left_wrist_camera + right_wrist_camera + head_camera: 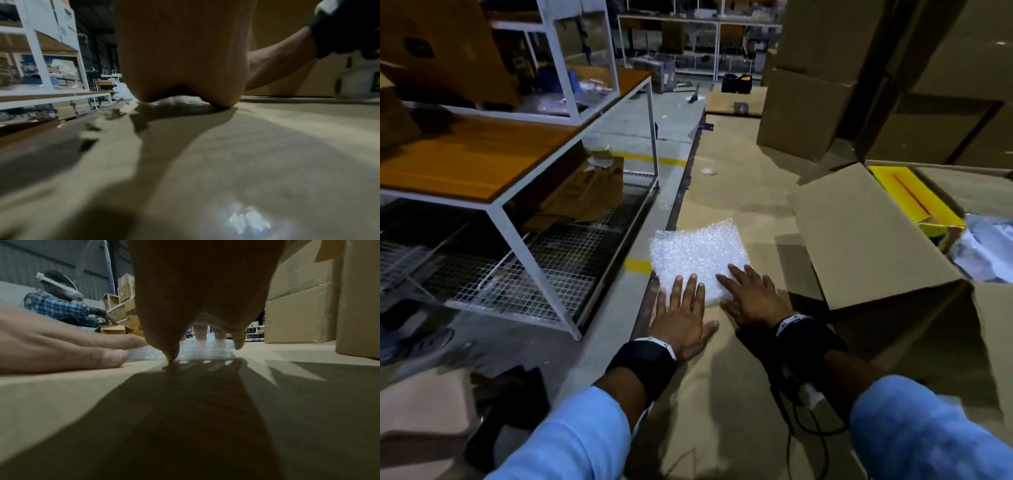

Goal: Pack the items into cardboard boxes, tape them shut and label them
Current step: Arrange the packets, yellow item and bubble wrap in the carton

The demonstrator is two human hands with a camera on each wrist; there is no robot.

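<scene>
A square bundle of bubble wrap (697,251) lies flat on the cardboard-covered work surface (722,394). My left hand (681,308) presses its near left edge with straight fingers. Beside it my right hand (748,291) lies flat on the near right corner, fingers spread. In the right wrist view the bubble wrap (205,348) shows under my right hand (205,305), with my left hand (61,345) at its left. The left wrist view shows my left hand (183,56) from behind, bubble wrap (180,99) beneath it. An open cardboard box (869,240) stands at the right, holding a yellow item (911,195).
Large cardboard boxes (859,75) are stacked at the back right. A white-framed table with a wooden top (482,157) and wire shelf stands to the left across a floor gap. Another person (59,305) works at boxes in the background.
</scene>
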